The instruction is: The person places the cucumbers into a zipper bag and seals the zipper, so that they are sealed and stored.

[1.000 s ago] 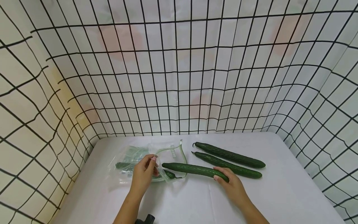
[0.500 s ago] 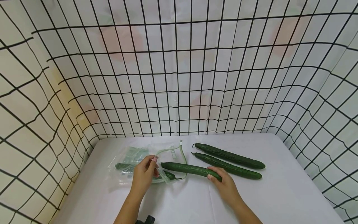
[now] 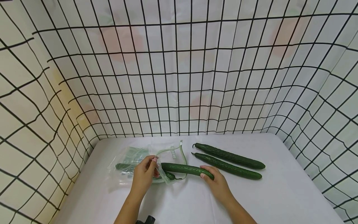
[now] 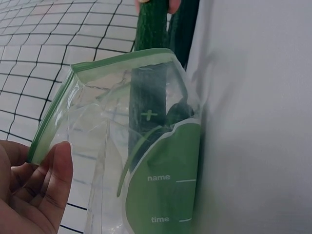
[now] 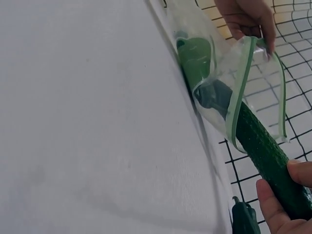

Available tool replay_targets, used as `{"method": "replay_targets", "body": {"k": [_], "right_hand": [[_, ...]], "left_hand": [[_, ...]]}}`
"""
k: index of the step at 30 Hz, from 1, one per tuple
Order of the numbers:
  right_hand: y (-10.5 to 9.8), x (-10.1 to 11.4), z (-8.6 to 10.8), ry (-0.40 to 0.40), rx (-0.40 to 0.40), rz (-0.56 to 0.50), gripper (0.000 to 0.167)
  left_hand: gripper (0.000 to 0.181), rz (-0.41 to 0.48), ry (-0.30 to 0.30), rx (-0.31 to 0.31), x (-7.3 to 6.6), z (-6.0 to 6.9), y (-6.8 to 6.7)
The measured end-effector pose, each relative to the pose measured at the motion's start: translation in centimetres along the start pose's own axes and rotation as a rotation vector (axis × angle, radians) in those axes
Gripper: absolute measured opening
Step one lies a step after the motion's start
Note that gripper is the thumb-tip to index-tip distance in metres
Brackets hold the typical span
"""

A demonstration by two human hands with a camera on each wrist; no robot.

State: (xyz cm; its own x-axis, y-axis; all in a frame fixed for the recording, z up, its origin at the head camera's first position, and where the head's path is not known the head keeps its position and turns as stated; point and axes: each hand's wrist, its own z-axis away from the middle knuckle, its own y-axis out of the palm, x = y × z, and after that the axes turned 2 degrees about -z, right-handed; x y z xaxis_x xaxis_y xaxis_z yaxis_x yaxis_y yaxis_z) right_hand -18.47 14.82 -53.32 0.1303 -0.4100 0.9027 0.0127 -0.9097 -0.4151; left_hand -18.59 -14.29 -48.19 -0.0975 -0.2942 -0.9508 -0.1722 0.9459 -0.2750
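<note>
The person's left hand [image 3: 145, 169] pinches the green-edged mouth of a clear zip bag [image 3: 136, 153] between its fingers, while the right hand [image 3: 219, 185] has its fingers wrapped around the outer end of a cucumber [image 3: 183, 168] whose far end lies inside that bag. A second cucumber [image 3: 170, 175] rests in the bag below it; to the right, a farther cucumber [image 3: 229, 154] and a nearer cucumber [image 3: 227, 166] lie side by side on the white counter [image 3: 181, 205].

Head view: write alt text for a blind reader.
A right hand holds a cucumber partly inside a clear bag, where another lies, as the left hand pinches the bag's edge. Two more cucumbers lie on the white table at right.
</note>
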Motion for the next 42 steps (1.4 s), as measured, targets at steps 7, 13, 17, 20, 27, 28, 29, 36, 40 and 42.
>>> {"method": "replay_targets", "body": {"k": [7,13,17,20,27,28,29,36,40,42], "right_hand": [[1.3,0.8,-0.5,0.01,0.018,-0.054,0.041],[2.2,1.1,-0.9,-0.011,0.011,-0.045,0.039],[2.8,1.1,-1.2,-0.005,0.012,-0.056,0.038],[3.2,1.1,-1.3,-0.002,0.017,-0.068,0.038],[4.2,1.5,-1.5,-0.005,0.016,-0.062,0.038],[4.3,1.5,-1.6,-0.006,0.017,-0.064,0.038],[4.5,1.6,-1.6,-0.002,0.017,-0.065,0.037],[5.2,1.9,-1.8,-0.001,0.019,-0.092,0.037],[5.7,2.1,-1.9,-0.019,0.022,-0.084,0.037],[6.1,2.2,-2.0,-0.02,0.025,-0.09,0.037]], "left_hand": [[0.021,-0.018,0.008,0.001,0.0,0.1,-0.1],[0.02,-0.016,0.005,-0.003,0.1,0.1,-0.1],[0.02,-0.019,0.009,-0.007,0.1,0.1,-0.1],[0.02,-0.02,0.012,-0.009,0.1,0.2,-0.1],[0.023,0.014,0.002,0.004,-0.1,0.4,-0.1],[0.025,0.017,-0.002,0.007,-0.1,0.3,-0.1],[0.026,0.018,-0.004,0.009,-0.1,0.3,-0.1],[0.022,0.022,0.014,0.023,-0.4,0.4,0.0],[0.02,0.04,0.025,0.039,-0.5,0.4,0.2],[0.019,0.048,0.027,0.042,-0.6,0.4,0.2]]}}
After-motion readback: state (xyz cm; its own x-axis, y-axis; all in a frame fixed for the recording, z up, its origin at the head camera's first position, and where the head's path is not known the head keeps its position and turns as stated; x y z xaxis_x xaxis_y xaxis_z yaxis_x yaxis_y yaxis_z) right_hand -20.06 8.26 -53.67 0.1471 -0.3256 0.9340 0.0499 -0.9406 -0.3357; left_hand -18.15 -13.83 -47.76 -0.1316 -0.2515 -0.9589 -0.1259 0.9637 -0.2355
